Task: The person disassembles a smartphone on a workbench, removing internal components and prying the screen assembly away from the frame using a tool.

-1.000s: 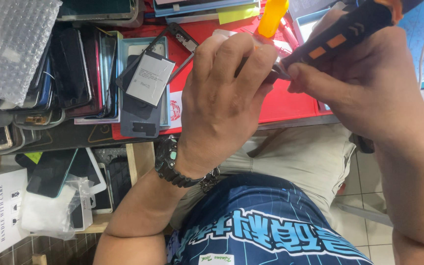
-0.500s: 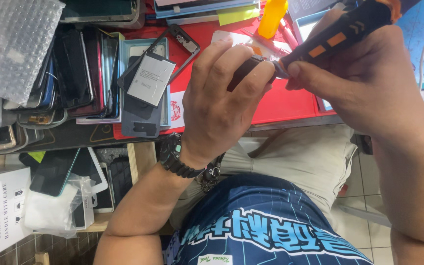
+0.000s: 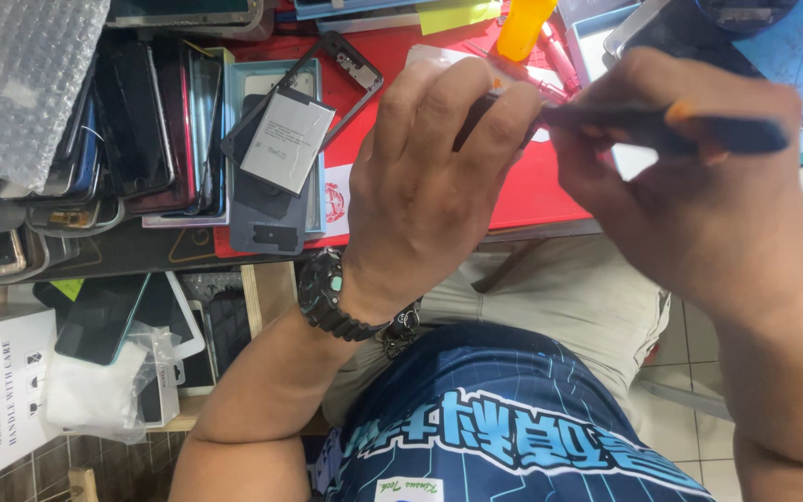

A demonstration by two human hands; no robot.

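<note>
the left hand [image 3: 429,177] is closed around a small dark part [image 3: 472,119], pinching it between thumb and fingers, so only a thin dark edge shows at 1 o'clock from the knuckles. the right hand [image 3: 690,214] is closed in a fist grip on a dark tool [image 3: 662,130] with an orange mark on its handle. the tool lies almost level, and its tip points toward 9 o'clock, into the gap by the left fingers. the tip itself is hidden behind the fingers, so i cannot tell if it touches the part.

both hands hang in the air above the front edge of the red mat [image 3: 522,191], not resting on it. a watch [image 3: 325,297] sits on the left wrist.

to do this step well, i think the left hand should keep the part steady and not squeeze harder, because thin parts can bend. the right hand should push lightly along the tool line, not from the side, so that the tip does not slip onto the fingers. resting both wrists on the mat edge could give more control.

at 9 o'clock from the left hand lies a grey battery [image 3: 285,139] on a phone frame [image 3: 271,200], and further left stands a row of phones [image 3: 132,130]. an orange bottle [image 3: 524,26] stands at 12 o'clock.
</note>
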